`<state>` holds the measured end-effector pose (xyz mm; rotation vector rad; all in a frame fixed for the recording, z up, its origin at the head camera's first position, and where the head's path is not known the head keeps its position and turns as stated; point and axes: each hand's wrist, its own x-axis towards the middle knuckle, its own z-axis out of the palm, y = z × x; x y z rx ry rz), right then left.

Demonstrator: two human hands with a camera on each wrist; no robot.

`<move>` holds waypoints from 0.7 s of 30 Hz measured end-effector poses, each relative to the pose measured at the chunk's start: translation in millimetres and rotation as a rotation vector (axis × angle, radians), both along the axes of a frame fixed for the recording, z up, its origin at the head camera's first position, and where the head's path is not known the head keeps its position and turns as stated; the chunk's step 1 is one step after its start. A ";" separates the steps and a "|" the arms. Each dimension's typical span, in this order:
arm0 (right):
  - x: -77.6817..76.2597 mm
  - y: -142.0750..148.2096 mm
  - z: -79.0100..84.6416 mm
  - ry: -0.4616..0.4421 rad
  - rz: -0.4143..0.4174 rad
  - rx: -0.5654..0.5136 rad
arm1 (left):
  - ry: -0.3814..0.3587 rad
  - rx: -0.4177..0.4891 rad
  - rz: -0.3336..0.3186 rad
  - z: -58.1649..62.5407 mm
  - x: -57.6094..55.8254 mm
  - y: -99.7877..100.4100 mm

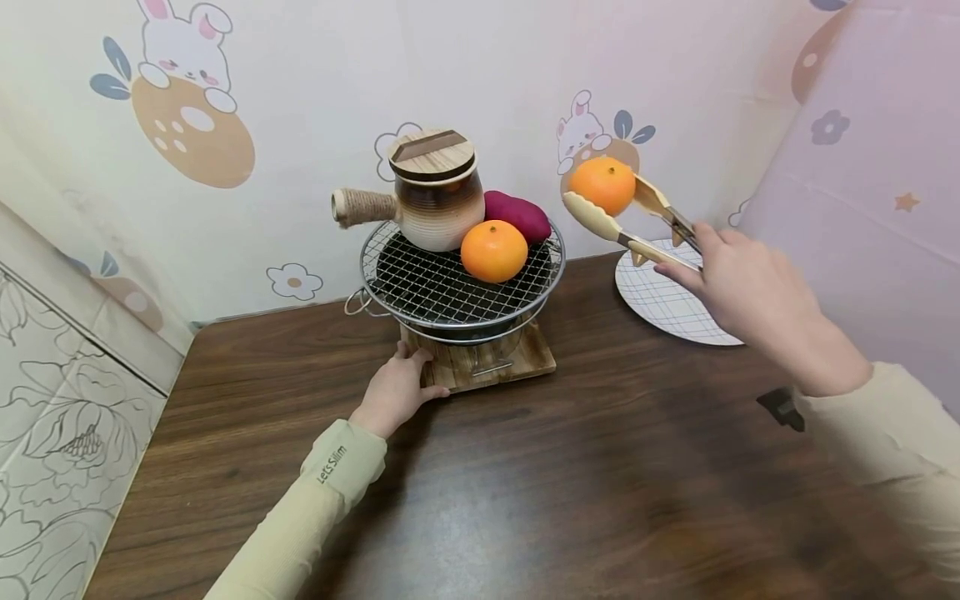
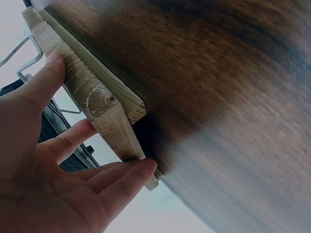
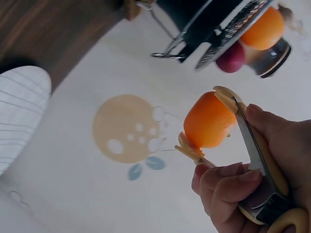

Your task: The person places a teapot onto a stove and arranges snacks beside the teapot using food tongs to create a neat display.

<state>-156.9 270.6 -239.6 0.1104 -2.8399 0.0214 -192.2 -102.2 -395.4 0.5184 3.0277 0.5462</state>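
Note:
In the head view my right hand [image 1: 757, 287] grips a pair of tongs [image 1: 660, 200] with cream-coloured tips. The tongs clasp an orange mandarin [image 1: 602, 185] in the air, right of the grill. My left hand [image 1: 397, 387] holds the front-left corner of the wooden base [image 1: 525, 358]; in the left wrist view the thumb [image 2: 48, 77] and fingertips lie against different edges of the board. On the grill's wire mesh [image 1: 427, 287] stand a lidded clay pot [image 1: 442, 208], another mandarin [image 1: 494, 252] and a purple sweet potato [image 1: 521, 217], partly hidden.
A white plate [image 1: 660, 296] with blue grid lines lies at the back right, partly behind the right hand. The pot's rope-wrapped handle [image 1: 367, 207] sticks out leftward. A bunny-print curtain [image 1: 315, 108] hangs behind the brown wooden table [image 1: 480, 500].

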 end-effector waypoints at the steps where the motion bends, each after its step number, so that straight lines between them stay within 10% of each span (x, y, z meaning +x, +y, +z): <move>1: 1.8 -3.0 3.0 -0.010 0.000 0.004 | 0.004 0.001 -0.001 0.0 0.2 -0.1; 21: 41.6 -58.5 31.1 0.054 0.084 0.039 | -0.004 0.011 -0.003 -0.2 1.1 -1.2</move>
